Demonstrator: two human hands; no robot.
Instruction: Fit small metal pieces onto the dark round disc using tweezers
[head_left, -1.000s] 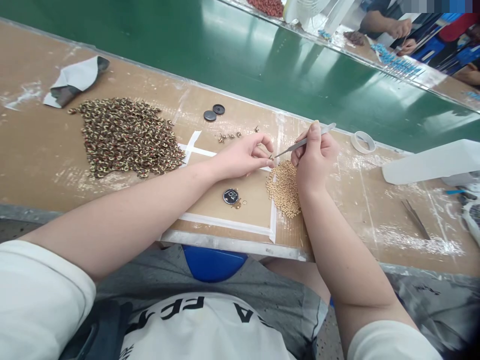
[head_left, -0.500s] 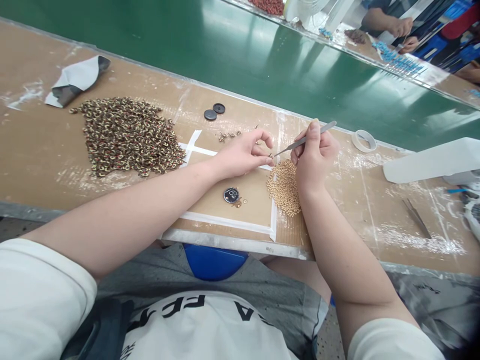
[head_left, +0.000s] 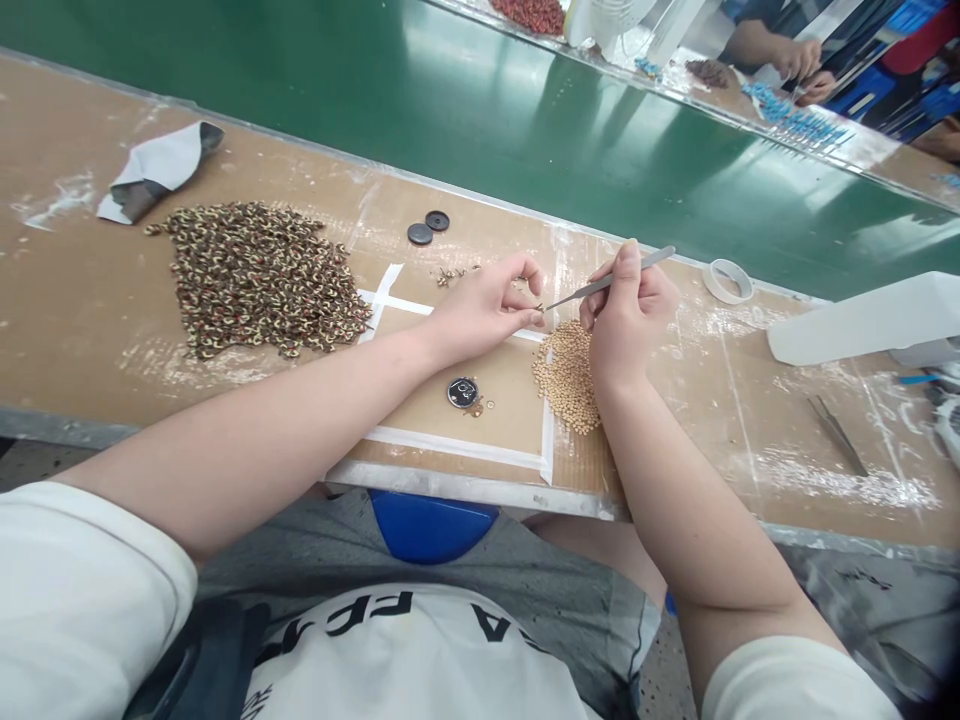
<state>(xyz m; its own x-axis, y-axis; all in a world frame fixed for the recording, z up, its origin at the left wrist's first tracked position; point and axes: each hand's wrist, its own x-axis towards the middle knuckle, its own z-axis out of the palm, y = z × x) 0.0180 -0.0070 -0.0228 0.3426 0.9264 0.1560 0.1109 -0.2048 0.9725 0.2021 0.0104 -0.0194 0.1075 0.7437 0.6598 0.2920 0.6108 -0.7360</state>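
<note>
My right hand (head_left: 630,300) is closed around a pair of metal tweezers (head_left: 656,257), whose tip points left at my left fingertips. Between thumb and finger, my left hand (head_left: 495,300) pinches a tiny dark part (head_left: 539,308), too small to name, and the tweezers' tip meets it there. Just below the hands lies a heap of small round tan pieces (head_left: 568,380). A round black tin (head_left: 463,392) with light marks sits on the taped board, a few brownish bits beside it. Several small parts (head_left: 454,275) lie behind my left hand, partly hidden by it.
A large pile of small dark and cream parts (head_left: 262,280) spreads on the left, near a crumpled sheet (head_left: 161,170). Two black discs (head_left: 420,234) lie at the back. Rightward are a tape ring (head_left: 727,282), a white bottle (head_left: 862,320) and spare tweezers (head_left: 838,435). Another person's hands (head_left: 802,70) work across the green belt.
Both hands stay almost where they were, with the tweezers' tip still at my left fingertips. The view has shifted very slightly.
</note>
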